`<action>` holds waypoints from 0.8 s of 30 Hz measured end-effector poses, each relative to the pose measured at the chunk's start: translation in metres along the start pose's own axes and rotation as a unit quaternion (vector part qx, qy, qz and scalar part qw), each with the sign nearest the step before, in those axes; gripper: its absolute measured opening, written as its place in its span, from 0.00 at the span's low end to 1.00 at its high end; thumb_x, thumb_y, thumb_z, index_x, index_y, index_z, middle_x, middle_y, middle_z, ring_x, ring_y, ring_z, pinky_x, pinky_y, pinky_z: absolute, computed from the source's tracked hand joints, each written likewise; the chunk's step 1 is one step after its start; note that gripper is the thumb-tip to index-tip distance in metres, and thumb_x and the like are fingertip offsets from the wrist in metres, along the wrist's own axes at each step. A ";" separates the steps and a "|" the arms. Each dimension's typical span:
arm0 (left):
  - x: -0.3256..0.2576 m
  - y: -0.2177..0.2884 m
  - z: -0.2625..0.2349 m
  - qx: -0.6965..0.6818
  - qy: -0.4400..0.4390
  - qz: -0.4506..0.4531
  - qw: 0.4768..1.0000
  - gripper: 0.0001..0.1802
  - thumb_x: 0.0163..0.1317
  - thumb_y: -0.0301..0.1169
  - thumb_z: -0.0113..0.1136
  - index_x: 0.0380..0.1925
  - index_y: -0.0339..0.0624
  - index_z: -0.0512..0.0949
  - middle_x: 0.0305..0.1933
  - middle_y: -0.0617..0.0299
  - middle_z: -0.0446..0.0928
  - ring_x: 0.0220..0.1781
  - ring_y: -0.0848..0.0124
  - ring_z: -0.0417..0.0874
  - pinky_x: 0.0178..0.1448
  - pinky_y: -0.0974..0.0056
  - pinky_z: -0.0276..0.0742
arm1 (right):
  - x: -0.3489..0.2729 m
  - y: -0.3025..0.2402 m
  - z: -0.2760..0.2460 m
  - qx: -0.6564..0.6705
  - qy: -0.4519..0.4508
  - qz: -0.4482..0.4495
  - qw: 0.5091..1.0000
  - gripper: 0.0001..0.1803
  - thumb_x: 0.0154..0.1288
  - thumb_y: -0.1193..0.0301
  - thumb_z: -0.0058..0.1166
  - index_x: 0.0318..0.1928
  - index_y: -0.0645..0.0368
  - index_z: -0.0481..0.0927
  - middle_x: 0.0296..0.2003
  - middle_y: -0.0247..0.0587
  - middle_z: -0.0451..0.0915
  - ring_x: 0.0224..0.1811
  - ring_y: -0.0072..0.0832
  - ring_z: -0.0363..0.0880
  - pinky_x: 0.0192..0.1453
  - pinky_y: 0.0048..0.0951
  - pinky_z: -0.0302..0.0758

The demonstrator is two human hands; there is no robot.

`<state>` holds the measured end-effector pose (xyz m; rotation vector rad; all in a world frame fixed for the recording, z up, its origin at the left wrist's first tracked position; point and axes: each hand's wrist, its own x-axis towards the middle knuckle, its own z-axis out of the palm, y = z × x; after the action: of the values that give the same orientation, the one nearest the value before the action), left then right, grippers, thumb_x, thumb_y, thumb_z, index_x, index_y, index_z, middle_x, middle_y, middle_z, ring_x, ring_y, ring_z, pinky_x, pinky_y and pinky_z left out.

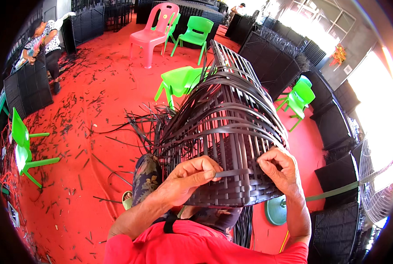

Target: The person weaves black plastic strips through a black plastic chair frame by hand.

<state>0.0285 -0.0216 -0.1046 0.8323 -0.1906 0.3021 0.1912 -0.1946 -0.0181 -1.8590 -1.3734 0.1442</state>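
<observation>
A dark wicker piece [231,193], box-shaped and partly woven, rests over my lap. Its near end is tightly woven, while farther up the bare uprights and frame show. Between thumb and forefinger, my left hand [191,177] pinches a flat dark plastic strip [234,173], which runs right across the uprights near the corner. My right hand [283,170] is closed in a pinch against the piece's right face; whatever is in its fingers is hidden. Loose long strips [238,108] loop across the upper part, and more trail off to the left.
Strip scraps litter the red floor [82,145]. Green chairs [178,81] and a pink chair [154,35] stand ahead. A standing fan [379,185] is at right, beside black woven panels [337,176]. Another person [46,44] works at far left; someone else is at the back.
</observation>
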 end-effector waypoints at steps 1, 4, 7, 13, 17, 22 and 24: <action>0.002 -0.003 0.001 0.002 -0.001 0.002 1.000 0.09 0.62 0.32 0.53 0.26 0.40 0.72 0.35 0.59 0.71 0.42 0.69 0.71 0.50 0.65 0.63 | -0.002 0.003 -0.002 0.009 0.009 0.000 1.000 0.07 0.59 0.70 0.58 0.30 0.61 0.78 0.21 0.30 0.72 0.20 0.17 0.64 0.25 0.21 0.60; 0.009 -0.007 0.004 -0.009 -0.006 -0.019 1.000 0.09 0.62 0.32 0.53 0.27 0.40 0.72 0.35 0.59 0.71 0.42 0.69 0.71 0.50 0.64 0.63 | -0.005 0.010 -0.008 -0.001 0.020 -0.012 1.000 0.06 0.59 0.71 0.58 0.30 0.60 0.79 0.21 0.30 0.72 0.21 0.17 0.65 0.25 0.21 0.61; 0.015 -0.016 0.007 -0.012 -0.019 -0.030 0.999 0.09 0.63 0.32 0.54 0.28 0.40 0.72 0.36 0.62 0.71 0.43 0.73 0.70 0.51 0.67 0.63 | -0.011 0.020 -0.015 -0.004 0.031 -0.008 0.999 0.05 0.59 0.71 0.58 0.31 0.60 0.79 0.22 0.30 0.73 0.21 0.17 0.65 0.25 0.21 0.61; 0.026 -0.024 0.014 0.016 -0.039 -0.042 0.998 0.07 0.64 0.30 0.53 0.29 0.39 0.72 0.39 0.64 0.69 0.43 0.76 0.69 0.53 0.70 0.63 | -0.021 0.036 -0.024 0.009 0.033 0.000 0.999 0.06 0.59 0.71 0.58 0.31 0.61 0.79 0.22 0.31 0.73 0.21 0.17 0.65 0.25 0.21 0.61; 0.032 -0.031 0.015 0.041 -0.061 -0.037 0.997 0.07 0.65 0.30 0.52 0.30 0.39 0.72 0.40 0.62 0.69 0.43 0.76 0.70 0.53 0.69 0.64 | -0.026 0.045 -0.029 0.030 0.039 0.003 0.999 0.06 0.58 0.71 0.58 0.31 0.61 0.79 0.22 0.31 0.73 0.21 0.17 0.65 0.25 0.21 0.60; 0.037 -0.041 0.017 0.072 -0.073 -0.029 0.994 0.06 0.65 0.28 0.51 0.31 0.37 0.72 0.40 0.61 0.69 0.43 0.75 0.70 0.51 0.69 0.65 | -0.033 0.053 -0.036 0.026 0.039 0.019 0.999 0.03 0.57 0.75 0.58 0.31 0.62 0.79 0.23 0.33 0.75 0.25 0.18 0.70 0.29 0.21 0.65; 0.040 -0.040 0.020 0.078 -0.063 -0.033 0.994 0.07 0.64 0.28 0.52 0.29 0.37 0.72 0.38 0.59 0.70 0.42 0.72 0.71 0.51 0.67 0.65 | -0.034 0.051 -0.036 0.031 0.039 0.036 0.998 0.05 0.58 0.73 0.57 0.30 0.62 0.78 0.24 0.33 0.75 0.26 0.20 0.70 0.31 0.23 0.65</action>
<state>0.0789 -0.0539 -0.1077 1.0107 -0.2592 0.2036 0.2348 -0.2469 -0.0392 -1.8444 -1.2357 0.1487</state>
